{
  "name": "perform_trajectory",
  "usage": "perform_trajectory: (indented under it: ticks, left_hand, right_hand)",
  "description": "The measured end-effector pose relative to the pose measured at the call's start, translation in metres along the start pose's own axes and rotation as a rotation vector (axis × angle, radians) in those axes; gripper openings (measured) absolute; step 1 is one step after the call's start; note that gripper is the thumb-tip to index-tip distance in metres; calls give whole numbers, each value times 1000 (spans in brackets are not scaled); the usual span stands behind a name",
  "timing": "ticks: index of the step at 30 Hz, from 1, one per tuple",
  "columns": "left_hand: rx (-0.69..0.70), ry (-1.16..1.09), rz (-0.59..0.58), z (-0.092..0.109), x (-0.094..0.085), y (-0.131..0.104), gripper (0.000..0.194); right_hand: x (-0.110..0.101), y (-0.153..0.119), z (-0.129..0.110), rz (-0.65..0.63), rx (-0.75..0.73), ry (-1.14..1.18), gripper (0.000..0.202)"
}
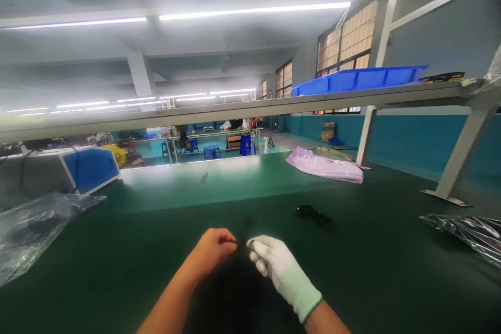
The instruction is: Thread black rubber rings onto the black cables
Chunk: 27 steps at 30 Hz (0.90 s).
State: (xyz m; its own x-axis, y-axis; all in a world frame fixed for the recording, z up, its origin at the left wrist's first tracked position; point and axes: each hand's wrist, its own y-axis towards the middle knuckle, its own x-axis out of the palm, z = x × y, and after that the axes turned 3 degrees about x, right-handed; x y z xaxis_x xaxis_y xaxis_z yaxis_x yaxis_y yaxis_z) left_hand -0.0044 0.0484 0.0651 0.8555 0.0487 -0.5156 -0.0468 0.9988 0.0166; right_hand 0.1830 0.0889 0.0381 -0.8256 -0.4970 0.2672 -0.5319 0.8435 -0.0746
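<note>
My left hand [213,248], bare, is closed in a pinch above the green tabletop [156,250]. A tiny dark bit shows at its fingertips, too small to name. Just to its right, my right hand [272,261] wears a white knit glove with a pale green cuff. Its thumb and forefinger are pressed together, the other fingers curled; a dark spot shows at the thumb tip. The two hands face each other with a narrow gap between. Dark, blurred shadow hides what may lie beneath them. Beyond my right hand lies a slim black object [313,214], its kind unclear.
A pink plastic-wrapped package [324,166] lies at the back right. Clear plastic bags [43,224] lie at left, with another bag holding dark things [469,235] at right. A shelf [219,115] crosses overhead, carrying a blue bin [360,81]. A blue-and-white box [92,167] stands left.
</note>
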Motion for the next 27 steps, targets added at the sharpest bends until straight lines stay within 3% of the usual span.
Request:
perform_trajectory:
  ticks: [3,6,14,16,22,24,27]
  left_hand:
    - [-44,-57,94,-10,-19,-1,18]
    - [-70,-115,88,-10,-28,-7,19]
    - [-91,-126,6,3,7,-10,16]
    - [-90,-78,21,1,6,-8,16]
    - [-169,230,85,-20,-22,7,9]
    - [-197,348,76,-24,-21,19,13]
    - [-213,457,90,-23,-7,46,22]
  right_hand:
    - [0,-3,-4,10,-10,-7,38]
    - [0,0,-2,16,13,-54,37]
    - [12,9,14,8,56,-274,42]
    - [11,10,13,34,43,-349,35]
    - [-4,8,4,185,-73,-690,30]
    - [-5,4,4,218,-130,-830,32]
    - [-2,0,6,268,-169,-1006,32]
